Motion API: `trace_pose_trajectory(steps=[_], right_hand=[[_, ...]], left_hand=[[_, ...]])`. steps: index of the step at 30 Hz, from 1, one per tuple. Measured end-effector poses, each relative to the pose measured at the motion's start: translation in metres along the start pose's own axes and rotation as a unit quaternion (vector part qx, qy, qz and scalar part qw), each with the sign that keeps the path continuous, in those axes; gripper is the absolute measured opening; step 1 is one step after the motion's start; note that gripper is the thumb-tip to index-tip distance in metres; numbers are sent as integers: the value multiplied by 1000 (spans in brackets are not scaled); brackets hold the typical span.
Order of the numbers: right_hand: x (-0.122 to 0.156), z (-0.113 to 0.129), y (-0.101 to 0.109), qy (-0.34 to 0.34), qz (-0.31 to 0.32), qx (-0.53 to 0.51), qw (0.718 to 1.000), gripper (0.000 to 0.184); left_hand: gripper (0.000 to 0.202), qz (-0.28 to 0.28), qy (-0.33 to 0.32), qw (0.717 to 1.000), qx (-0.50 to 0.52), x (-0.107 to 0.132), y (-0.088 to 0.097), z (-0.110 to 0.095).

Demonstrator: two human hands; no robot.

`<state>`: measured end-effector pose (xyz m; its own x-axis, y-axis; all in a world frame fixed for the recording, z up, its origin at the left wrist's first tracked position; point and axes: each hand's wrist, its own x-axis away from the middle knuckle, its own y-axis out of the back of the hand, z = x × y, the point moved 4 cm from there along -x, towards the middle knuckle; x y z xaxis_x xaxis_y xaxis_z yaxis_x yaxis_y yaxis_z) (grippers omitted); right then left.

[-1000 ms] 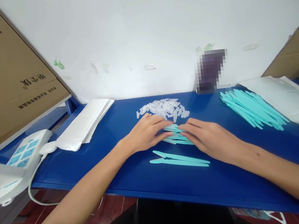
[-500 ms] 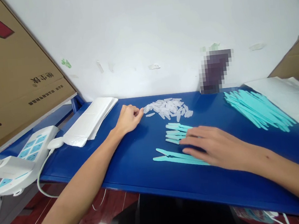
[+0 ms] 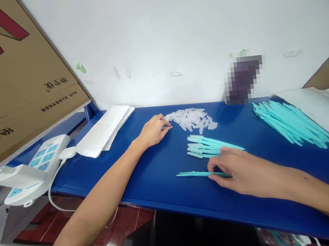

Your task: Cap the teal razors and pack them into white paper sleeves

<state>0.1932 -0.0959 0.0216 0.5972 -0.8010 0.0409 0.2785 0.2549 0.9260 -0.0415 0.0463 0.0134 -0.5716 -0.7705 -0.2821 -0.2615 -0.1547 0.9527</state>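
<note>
My left hand (image 3: 153,130) rests on the blue table (image 3: 157,170) with its fingers curled, pinching a small clear plastic cap at the left edge of a pile of clear caps (image 3: 192,119). My right hand (image 3: 240,170) lies near the front edge, its fingers closed on a thin teal plastic stick (image 3: 195,173) that lies flat on the table. Just behind that hand sits a small neat group of teal sticks (image 3: 206,146).
A large heap of teal sticks (image 3: 292,123) lies at the right, beside white plastic bags (image 3: 322,110). A stack of white bags (image 3: 106,129) sits at the left, with a white power strip (image 3: 36,167) and a big cardboard box (image 3: 15,76) beyond. A pixelated dark object (image 3: 244,79) stands against the wall.
My left hand left the small stick group and reached back-left to the clear caps. My right hand slid toward the front and closed on the near teal stick.
</note>
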Motion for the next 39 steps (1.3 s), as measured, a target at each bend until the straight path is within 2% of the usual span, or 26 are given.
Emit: trace_pose_trajectory(steps=[2,4,7,10,14,19,23,27,32,39], right_hand=[[-1,1,5,13,-36,-5,999,17],[-2,2,13,45,-103,-26,993,19],[-1,0,25,94,-220,-38,970,13],[0,-6,29,89,-277,-1,957,12],[-1,-14,27,56,-293,16,954,16],[1,-16,27,38,-300,-71,951,5],[1,-11,29,58,-319,-64,944,8],[-1,-12,30,52,-333,-53,940,8],[-3,-21,25,13,-300,-56,952,12],[-5,-21,24,21,-277,-57,959,13]], left_hand=[[28,5,-12,1000,-5,3,6,6],[29,-9,-21,1000,4,5,12,12],[26,-81,17,995,62,7,23,25],[23,-147,81,977,133,8,26,37],[25,-140,103,973,151,7,18,43],[39,-88,108,984,107,6,10,43],[47,-65,78,991,89,6,10,45],[42,-57,47,994,79,6,8,48],[38,-11,-20,998,51,6,8,47],[31,36,-66,997,15,10,20,34]])
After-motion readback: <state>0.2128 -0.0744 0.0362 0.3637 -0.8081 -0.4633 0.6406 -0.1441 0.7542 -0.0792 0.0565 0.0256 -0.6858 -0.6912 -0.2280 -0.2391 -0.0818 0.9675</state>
